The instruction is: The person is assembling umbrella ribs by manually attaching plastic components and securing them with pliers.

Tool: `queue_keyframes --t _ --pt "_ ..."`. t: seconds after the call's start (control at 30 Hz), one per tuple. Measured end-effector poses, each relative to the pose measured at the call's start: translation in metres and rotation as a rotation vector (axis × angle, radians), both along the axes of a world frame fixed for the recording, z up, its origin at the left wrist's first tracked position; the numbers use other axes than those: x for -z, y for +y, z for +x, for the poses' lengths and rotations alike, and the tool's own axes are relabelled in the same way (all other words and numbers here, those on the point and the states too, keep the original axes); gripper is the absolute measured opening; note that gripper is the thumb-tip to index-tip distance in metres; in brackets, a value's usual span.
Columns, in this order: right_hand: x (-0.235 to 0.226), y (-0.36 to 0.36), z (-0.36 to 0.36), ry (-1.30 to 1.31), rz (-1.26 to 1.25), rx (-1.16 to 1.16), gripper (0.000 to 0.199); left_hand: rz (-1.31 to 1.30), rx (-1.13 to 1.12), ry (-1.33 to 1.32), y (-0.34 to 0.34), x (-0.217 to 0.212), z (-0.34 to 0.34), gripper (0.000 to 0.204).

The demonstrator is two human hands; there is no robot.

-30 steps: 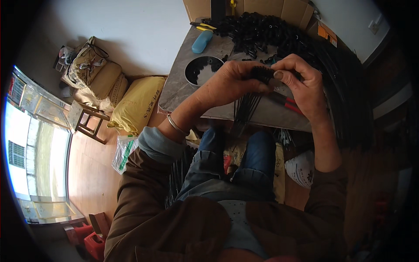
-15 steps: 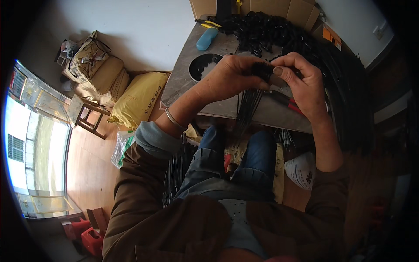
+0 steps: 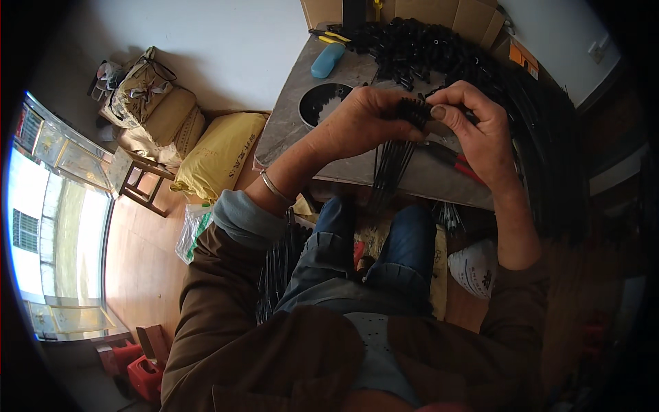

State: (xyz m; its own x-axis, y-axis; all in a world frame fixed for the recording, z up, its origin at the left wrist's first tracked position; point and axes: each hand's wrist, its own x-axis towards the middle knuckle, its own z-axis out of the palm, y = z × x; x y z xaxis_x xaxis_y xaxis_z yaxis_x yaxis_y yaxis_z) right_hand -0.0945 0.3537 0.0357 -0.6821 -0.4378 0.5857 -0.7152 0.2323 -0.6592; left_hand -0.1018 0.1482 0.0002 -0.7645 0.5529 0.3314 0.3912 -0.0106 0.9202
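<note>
While my left hand (image 3: 364, 123) gripped the bundle of thin black plastic ties (image 3: 395, 161) at upper centre of the frame, my right hand (image 3: 473, 130) pinched its bristly top; I judged squaring the ends came next.

The person wears a brown jacket (image 3: 274, 357) that fills the lower middle of the frame, open over a pale grey shirt (image 3: 377, 343). At centre left its sleeve is pushed up, showing a light blue-grey cuff (image 3: 240, 220) beneath. A thin silver bangle (image 3: 274, 187) circles the left wrist. Blue jeans (image 3: 357, 254) with turned-up hems cover the legs at centre.
</note>
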Motion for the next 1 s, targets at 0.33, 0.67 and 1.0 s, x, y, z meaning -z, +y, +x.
queue_keyframes --t 0.33,0.67,1.0 --pt "-0.020 0.001 0.006 0.167 0.190 0.058 0.008 -0.044 -0.050 0.040 0.004 -0.003 0.004 0.033" --pt "-0.018 0.001 0.009 0.239 0.170 0.046 0.009 -0.037 -0.054 0.063 0.005 -0.002 0.006 0.032" --pt "-0.028 0.004 0.006 0.300 0.240 -0.010 0.006 -0.061 -0.023 0.050 0.006 -0.004 0.005 0.032"
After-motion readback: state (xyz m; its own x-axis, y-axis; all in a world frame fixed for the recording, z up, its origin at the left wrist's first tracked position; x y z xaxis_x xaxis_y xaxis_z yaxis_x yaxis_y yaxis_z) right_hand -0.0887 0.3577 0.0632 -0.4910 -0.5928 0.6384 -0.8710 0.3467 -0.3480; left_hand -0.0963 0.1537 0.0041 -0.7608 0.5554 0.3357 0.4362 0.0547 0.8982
